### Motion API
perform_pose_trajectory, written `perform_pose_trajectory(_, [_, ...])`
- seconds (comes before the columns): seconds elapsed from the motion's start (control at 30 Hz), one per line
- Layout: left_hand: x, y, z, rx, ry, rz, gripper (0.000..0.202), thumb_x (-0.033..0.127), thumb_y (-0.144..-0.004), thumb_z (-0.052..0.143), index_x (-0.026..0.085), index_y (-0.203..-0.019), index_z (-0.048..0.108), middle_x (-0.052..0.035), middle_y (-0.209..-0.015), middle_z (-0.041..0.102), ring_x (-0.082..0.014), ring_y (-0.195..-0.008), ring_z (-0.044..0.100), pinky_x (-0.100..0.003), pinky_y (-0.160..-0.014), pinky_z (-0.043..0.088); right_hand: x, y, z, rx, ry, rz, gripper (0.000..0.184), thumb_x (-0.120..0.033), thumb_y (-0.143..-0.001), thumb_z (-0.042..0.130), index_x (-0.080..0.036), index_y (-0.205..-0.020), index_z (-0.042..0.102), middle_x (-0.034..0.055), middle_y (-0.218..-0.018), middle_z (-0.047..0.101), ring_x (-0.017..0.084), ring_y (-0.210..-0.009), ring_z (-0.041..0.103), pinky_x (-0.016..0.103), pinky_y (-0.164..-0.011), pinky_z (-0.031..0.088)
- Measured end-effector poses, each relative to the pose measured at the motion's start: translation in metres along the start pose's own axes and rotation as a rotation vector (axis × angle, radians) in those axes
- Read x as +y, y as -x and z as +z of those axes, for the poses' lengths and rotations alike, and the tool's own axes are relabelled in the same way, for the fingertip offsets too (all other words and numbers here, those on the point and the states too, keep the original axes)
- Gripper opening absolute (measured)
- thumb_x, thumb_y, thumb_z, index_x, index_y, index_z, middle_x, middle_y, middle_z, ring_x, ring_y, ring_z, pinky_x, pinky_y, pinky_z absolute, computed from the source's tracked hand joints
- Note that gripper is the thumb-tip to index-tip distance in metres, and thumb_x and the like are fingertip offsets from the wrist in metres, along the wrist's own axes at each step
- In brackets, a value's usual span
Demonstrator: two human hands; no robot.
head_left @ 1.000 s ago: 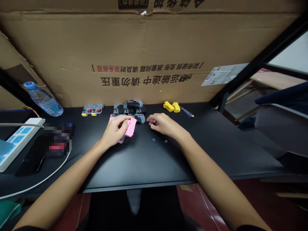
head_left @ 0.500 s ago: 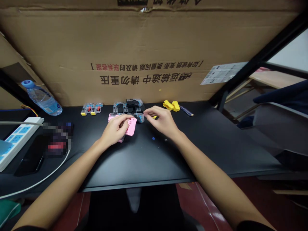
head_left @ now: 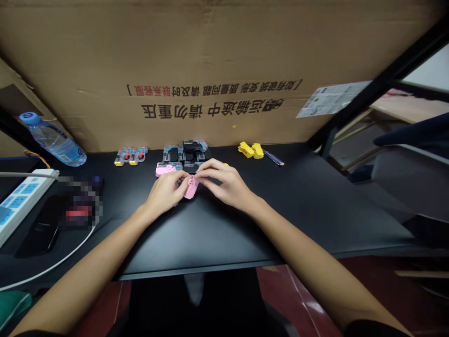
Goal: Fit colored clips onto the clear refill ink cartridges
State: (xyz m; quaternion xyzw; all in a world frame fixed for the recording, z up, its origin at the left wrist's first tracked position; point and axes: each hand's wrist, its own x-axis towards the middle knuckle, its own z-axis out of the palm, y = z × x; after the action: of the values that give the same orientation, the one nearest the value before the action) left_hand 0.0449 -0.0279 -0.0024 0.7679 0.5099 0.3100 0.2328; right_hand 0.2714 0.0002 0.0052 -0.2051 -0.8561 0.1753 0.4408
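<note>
My left hand [head_left: 166,191] is closed on a small pink plastic part [head_left: 191,187], held tilted above the dark table. The thumb and fingertips of my right hand [head_left: 228,185] are pinched together at the part's upper right edge. Whatever sits between those right fingertips is too small to make out. Just behind my left hand lies another pink-faced piece [head_left: 164,168]. Beyond my hands, several clear-and-black plastic units [head_left: 171,153] are grouped, one stacked on top. A bit of yellow shows behind my right hand.
Two clear units with red and yellow parts [head_left: 130,156] lie back left. Yellow pieces [head_left: 246,149] and a thin dark tool [head_left: 273,157] are back right. A water bottle [head_left: 58,142], power strip [head_left: 26,199], phone [head_left: 38,234] and cable occupy the left. A cardboard wall [head_left: 217,56] rises behind.
My right hand has moved left and toward me, so its fingertips now meet the pink part. The pink part has turned more upright in my left hand. The view has shifted slightly.
</note>
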Motion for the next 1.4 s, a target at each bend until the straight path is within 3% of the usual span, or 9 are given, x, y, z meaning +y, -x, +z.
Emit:
perform_pose_trajectory(0.33, [0.000, 0.002, 0.002, -0.016, -0.037, -0.029, 0.031, 0.042, -0.104, 0.054, 0.022, -0.109, 0.077, -0.0023, -0.085, 0.081, -0.0175, -0.067, 0.067, -0.028, -0.062, 0.042, 0.003, 0.003, 0.000, -0.192, -0.040, 0.046, 0.020, -0.023, -0.108, 0.064, -0.025, -0.119, 0.081, 0.0079, -0.104, 0.076, 0.023, -0.097, 0.071, 0.042, -0.090, 0.061])
perform_pose_trajectory(0.6, [-0.001, 0.002, 0.004, 0.013, -0.093, 0.023, 0.024, 0.035, -0.103, 0.056, 0.023, -0.106, 0.078, -0.0019, -0.084, 0.080, -0.0175, -0.064, 0.065, -0.028, -0.059, 0.040, 0.003, 0.006, 0.008, -0.169, -0.086, 0.119, 0.019, -0.027, -0.107, 0.066, -0.027, -0.117, 0.082, 0.0067, -0.103, 0.069, 0.021, -0.093, 0.070, 0.040, -0.087, 0.062])
perform_pose_trajectory(0.83, [0.001, 0.003, 0.003, 0.022, -0.114, 0.022, 0.027, 0.040, -0.106, 0.057, 0.023, -0.108, 0.079, -0.0025, -0.086, 0.080, -0.0180, -0.066, 0.063, -0.029, -0.061, 0.041, 0.004, 0.007, 0.010, -0.154, -0.074, 0.219, 0.015, -0.031, -0.106, 0.068, -0.024, -0.116, 0.076, 0.0071, -0.111, 0.065, 0.019, -0.090, 0.069, 0.037, -0.085, 0.062])
perform_pose_trajectory(1.07, [0.000, 0.003, 0.004, 0.057, -0.100, 0.085, 0.030, 0.036, -0.108, 0.053, 0.022, -0.118, 0.077, -0.0057, -0.107, 0.082, -0.0185, -0.079, 0.069, -0.030, -0.069, 0.048, 0.009, 0.008, 0.009, -0.169, -0.036, 0.231, 0.014, -0.033, -0.109, 0.063, -0.023, -0.114, 0.072, 0.0076, -0.109, 0.067, 0.021, -0.095, 0.069, 0.036, -0.085, 0.059])
perform_pose_trajectory(1.4, [-0.002, 0.003, 0.005, 0.073, -0.117, 0.137, 0.032, 0.033, -0.109, 0.050, 0.021, -0.123, 0.076, -0.0080, -0.113, 0.081, -0.0212, -0.093, 0.074, -0.032, -0.080, 0.055, 0.007, 0.007, 0.009, -0.195, 0.008, 0.217, 0.015, -0.032, -0.111, 0.058, -0.023, -0.110, 0.070, 0.0077, -0.104, 0.067, 0.023, -0.095, 0.067, 0.038, -0.091, 0.056])
